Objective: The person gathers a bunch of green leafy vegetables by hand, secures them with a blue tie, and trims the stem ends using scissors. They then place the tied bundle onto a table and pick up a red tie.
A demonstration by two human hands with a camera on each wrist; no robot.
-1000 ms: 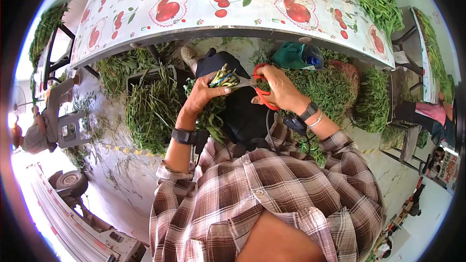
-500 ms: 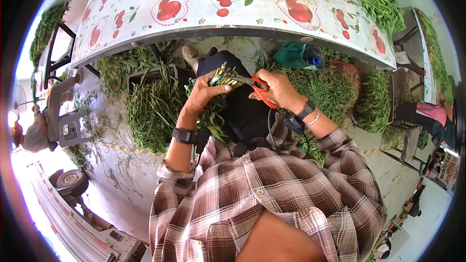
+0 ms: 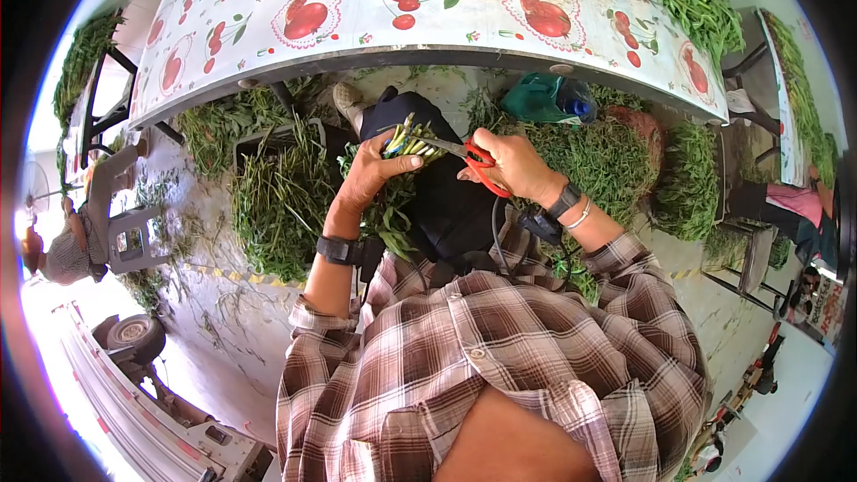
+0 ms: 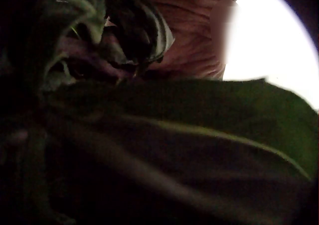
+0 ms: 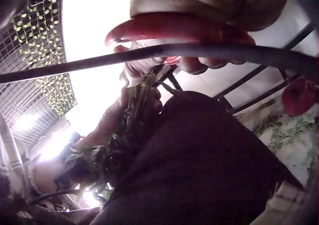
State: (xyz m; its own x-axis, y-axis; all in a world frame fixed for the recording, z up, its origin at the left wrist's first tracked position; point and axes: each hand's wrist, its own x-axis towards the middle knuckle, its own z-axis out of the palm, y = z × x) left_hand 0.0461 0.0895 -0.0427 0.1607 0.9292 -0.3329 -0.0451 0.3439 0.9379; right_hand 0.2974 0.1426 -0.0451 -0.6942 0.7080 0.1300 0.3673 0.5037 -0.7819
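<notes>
In the head view the left hand [image 3: 370, 174] grips a bundle of cut green stems [image 3: 411, 143], with a blue band round it and leaves hanging below. From the right, the right hand [image 3: 518, 165] holds red-handled scissors [image 3: 480, 170], whose blades reach across the stem ends. In the right wrist view the red handle [image 5: 179, 28] lies against the right hand [image 5: 199, 3], and the left hand [image 5: 117, 110] is round the stems [image 5: 142, 98]. A large leaf [image 4: 199, 130] covers much of the left wrist view, below part of the left hand [image 4: 192, 31].
A table with a fruit-print cover [image 3: 357, 18] stands ahead, greens [image 3: 692, 0] on its right end. Below are a crate of greens [image 3: 281, 196], leafy heaps [image 3: 589, 165] and a green bottle [image 3: 536, 98]. People sit at far left [image 3: 76, 241] and far right [image 3: 790, 210].
The right hand has moved slightly right since a second ago, and the scissor blades, spread earlier, now lie closer together across the stem ends. The left hand has hardly moved.
</notes>
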